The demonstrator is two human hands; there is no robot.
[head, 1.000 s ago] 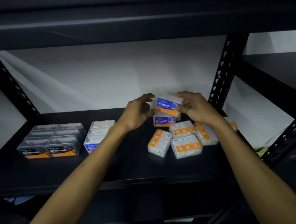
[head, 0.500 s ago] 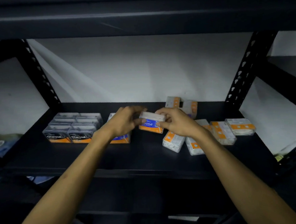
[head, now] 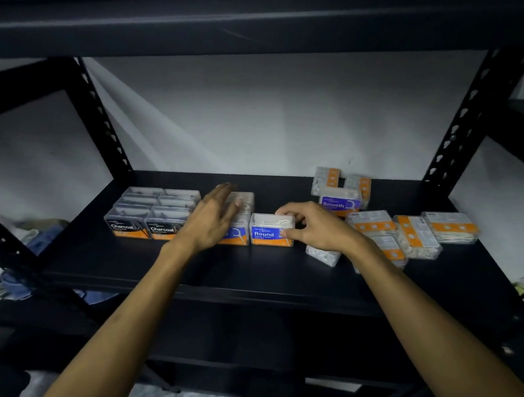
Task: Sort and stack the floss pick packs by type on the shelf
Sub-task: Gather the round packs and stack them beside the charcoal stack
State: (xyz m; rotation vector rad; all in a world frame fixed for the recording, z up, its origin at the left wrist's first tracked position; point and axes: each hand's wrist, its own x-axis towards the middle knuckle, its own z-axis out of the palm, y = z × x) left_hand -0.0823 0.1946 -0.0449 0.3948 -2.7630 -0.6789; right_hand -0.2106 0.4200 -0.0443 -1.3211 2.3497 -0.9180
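**Round pack now down on the shelf, beside its own kind**

Half a second ago you carried the Round pack (head: pixel 272 230) between both hands, above the shelf (head: pixel 173 276). Now it stands on the shelf with its label facing you, just right of the Round row (head: pixel 240 212). Your left hand (head: pixel 214 223) has let go: its fingers are straight and spread, hanging in front of that row and holding nothing. Your right hand (head: pixel 314 227) has stayed on the pack, thumb at the front right corner and fingers curled over the top right edge. I judge the placing nearly done; the pack looks to sit a little proud of its neighbour and may want a nudge back.

Counting from the left:

- Charcoal packs (head: pixel 150 215): two columns, two labels showing at the front and about three packs deep, so roughly six. The back ones are dim, so take that loosely.
- Round: the row behind your left hand, mostly hidden and not countable, plus the one you hold.
- Smooth pack (head: pixel 340 202): one with its label showing, behind your right hand.
- Unsorted packs showing orange backs: two standing near the wall (head: pixel 327 179), and about five lying flat at the right (head: pixel 415 238), one partly under your wrist. Their types cannot be read from here.

These right-hand packs are the work left.
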